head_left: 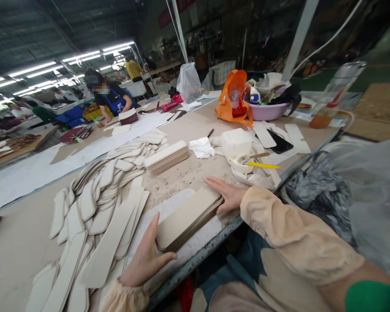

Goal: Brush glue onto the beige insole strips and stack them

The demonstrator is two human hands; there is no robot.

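Observation:
A neat stack of long, round-cornered beige board pieces [190, 212] lies near the table's front edge on a pale sheet. My left hand [146, 251] is at the stack's near left end, thumb and fingers spread apart around the corner. At the opposite end, my right hand [227, 195] has its fingers stretched over the far corner and its thumb by the near side, touching or almost touching the stack. Behind it sits a second tidy stack of similar pieces [167, 158]. Many loose pale pieces [108, 208] are heaped and overlapping to the left.
A white container [237, 145] with a yellow-handled tool [263, 165] stands at right. Beyond are a crumpled white cloth [202, 147], black phone [281, 142], orange bag [232, 97], purple basin [269, 111] and bottle [336, 95]. A co-worker [108, 97] works across the table.

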